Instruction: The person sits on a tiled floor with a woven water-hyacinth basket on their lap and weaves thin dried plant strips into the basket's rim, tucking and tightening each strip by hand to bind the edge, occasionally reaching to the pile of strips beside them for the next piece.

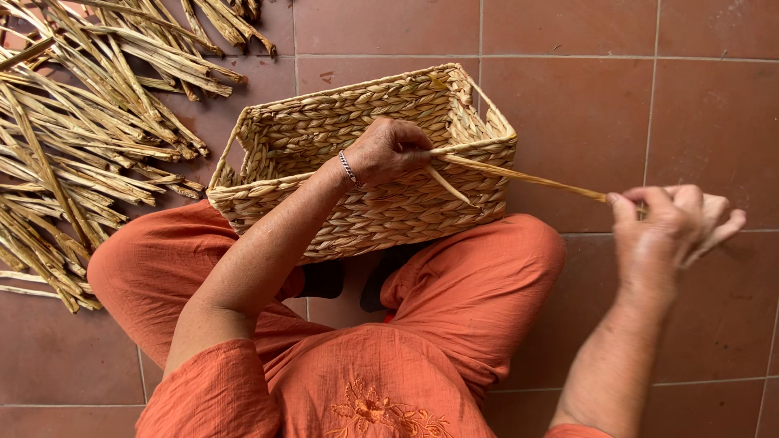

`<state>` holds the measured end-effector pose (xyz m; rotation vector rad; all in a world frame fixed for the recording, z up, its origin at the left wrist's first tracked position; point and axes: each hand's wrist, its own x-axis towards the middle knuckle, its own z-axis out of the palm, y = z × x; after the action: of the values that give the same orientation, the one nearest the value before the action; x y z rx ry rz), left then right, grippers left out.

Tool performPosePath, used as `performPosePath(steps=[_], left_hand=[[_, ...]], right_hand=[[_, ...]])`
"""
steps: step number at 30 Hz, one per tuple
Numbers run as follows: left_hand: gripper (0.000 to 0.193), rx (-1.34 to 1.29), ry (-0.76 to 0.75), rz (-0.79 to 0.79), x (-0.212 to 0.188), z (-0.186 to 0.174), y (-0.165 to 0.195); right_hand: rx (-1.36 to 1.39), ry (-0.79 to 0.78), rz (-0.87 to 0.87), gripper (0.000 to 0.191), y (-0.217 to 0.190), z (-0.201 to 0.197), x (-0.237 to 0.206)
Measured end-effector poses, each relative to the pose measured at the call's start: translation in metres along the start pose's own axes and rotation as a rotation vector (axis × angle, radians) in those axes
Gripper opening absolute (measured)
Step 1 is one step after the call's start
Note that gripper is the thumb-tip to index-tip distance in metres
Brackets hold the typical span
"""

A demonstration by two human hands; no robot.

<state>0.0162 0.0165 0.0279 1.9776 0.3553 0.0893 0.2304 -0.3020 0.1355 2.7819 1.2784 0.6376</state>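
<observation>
A rectangular woven straw basket (324, 122) rests against my knees on the tiled floor. My left hand (388, 151), with a silver bracelet at the wrist, presses on the basket's near rim and pinches a dry straw strand (519, 175) where it leaves the weave. That strand runs taut to the right. My right hand (669, 223) grips its far end, out past my right knee. A second short strand end sticks out of the rim just below my left hand.
A large heap of loose dry straw strands (81, 138) lies on the floor at the left. Reddish-brown floor tiles (584, 97) surround the basket. My legs in orange trousers (471, 284) are folded under it.
</observation>
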Motion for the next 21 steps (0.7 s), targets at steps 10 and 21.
performPosePath(steps=[10,21], left_hand=[[0.030,-0.213,-0.162,-0.166,0.011,0.004,-0.004],[0.028,-0.109,-0.133,-0.208,0.027,0.010,-0.008]], right_hand=[[1.426,-0.561,0.188,0.053,-0.134,0.035,-0.044],[1.763,-0.016,0.472,0.013,-0.189,0.049,-0.034]])
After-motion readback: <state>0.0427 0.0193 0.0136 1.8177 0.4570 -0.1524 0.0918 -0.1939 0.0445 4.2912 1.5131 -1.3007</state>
